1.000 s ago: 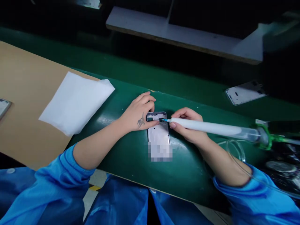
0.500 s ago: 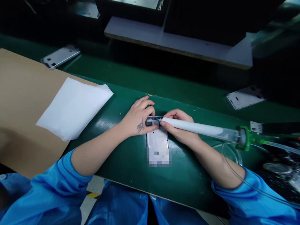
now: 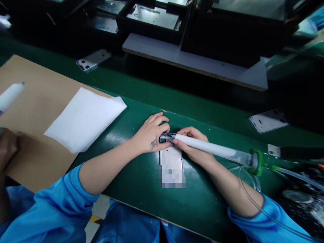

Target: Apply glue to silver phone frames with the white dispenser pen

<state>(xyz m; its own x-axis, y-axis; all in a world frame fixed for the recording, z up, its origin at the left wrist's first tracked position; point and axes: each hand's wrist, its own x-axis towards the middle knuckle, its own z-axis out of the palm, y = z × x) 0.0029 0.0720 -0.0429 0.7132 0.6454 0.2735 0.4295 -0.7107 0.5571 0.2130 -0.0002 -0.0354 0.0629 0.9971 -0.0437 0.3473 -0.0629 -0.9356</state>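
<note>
A phone frame (image 3: pixel 172 165), pale inside with a dark rim, lies flat on the green table in front of me; its near end is blurred out. My left hand (image 3: pixel 153 136) is closed around the frame's far end, thumb across it and fingers at the far edge. In my right hand (image 3: pixel 193 143) is a long dispensing syringe (image 3: pixel 207 144) filled with white, pinched near its blue tip. That tip is at the frame's far end, between my hands; whether it touches cannot be seen. A green cap (image 3: pixel 257 162) joins the syringe to a clear tube.
A white sheet (image 3: pixel 86 119) lies partly on brown cardboard (image 3: pixel 32 77) to the left. Beside it are a co-worker's hand (image 3: pixel 7 145) and another syringe (image 3: pixel 11 96). Farther back are two phone frames (image 3: pixel 93 59) (image 3: pixel 268 120) and a raised shelf (image 3: pixel 194 60). Tubing (image 3: pixel 253 180) loops near my right forearm.
My view has tilted up slightly. The far-left phone frame has shifted right, away from the cardboard. A co-worker's syringe and hand have come into view at left. My hands keep nearly the same hold.
</note>
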